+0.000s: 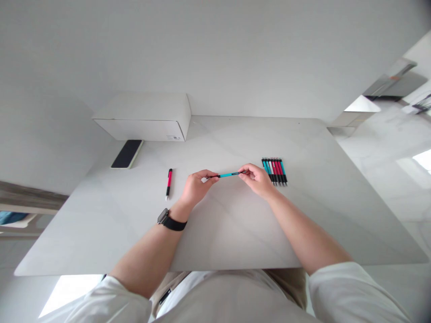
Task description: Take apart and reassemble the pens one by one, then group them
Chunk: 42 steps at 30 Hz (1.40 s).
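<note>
A turquoise and black pen (226,175) is held nearly level above the table, between my two hands. My left hand (198,185) pinches its left end between thumb and fingers. At the other end, my right hand (256,179) closes its fingertips on the black part. To the left of my left hand lies a single red and black pen (169,184), its metal tip toward me. Just right of my right hand, a row of several pens (275,172) in turquoise, white and red lies side by side, tips toward me.
A white box (144,129) stands at the back left against the wall. In front of it lies a phone (127,154) with a dark screen. The pale marble-look table (235,237) ends just in front of my body.
</note>
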### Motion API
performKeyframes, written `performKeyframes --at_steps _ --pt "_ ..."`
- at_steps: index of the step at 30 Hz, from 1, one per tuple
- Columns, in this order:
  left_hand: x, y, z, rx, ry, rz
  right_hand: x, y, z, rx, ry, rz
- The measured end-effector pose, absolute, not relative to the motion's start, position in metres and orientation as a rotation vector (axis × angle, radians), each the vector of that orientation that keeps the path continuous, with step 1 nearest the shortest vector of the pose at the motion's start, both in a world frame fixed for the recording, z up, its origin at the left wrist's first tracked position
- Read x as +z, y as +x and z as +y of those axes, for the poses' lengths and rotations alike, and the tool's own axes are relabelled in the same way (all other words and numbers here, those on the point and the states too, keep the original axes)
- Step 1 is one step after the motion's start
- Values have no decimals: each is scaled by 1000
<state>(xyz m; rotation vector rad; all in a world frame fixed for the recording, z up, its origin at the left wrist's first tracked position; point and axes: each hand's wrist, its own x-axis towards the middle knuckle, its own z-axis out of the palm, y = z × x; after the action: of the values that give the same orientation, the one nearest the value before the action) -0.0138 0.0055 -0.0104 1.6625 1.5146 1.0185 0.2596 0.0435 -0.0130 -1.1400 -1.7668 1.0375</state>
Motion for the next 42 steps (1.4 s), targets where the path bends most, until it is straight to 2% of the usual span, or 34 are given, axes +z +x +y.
performKeyframes --at_steps 6,13,18,23,28,33,38,42 --pt "-14 -13 4 1074 1764 1531 -10 260 42 1241 -1210 -1794" --pt "-10 -14 5 1036 1830 1559 -12 258 42 1042 -1158 -1857" --pt "-10 -13 5 1030 1828 1561 -15 259 43 1155 -1215 -1891" --pt "-10 -13 5 1029 1849 1556 -14 260 43 1015 -1175 -1927" --pt "-11 -14 6 1029 1855 1557 -15 261 44 1098 -1226 -1951" --pt "-11 -14 5 1035 1861 1551 -13 260 43 974 -1174 -1974" --pt "-10 -13 5 1042 1857 1541 -8 260 42 1092 -1204 -1992" --pt "-10 -13 5 1041 1873 1528 -7 259 41 1030 -1169 -2020"
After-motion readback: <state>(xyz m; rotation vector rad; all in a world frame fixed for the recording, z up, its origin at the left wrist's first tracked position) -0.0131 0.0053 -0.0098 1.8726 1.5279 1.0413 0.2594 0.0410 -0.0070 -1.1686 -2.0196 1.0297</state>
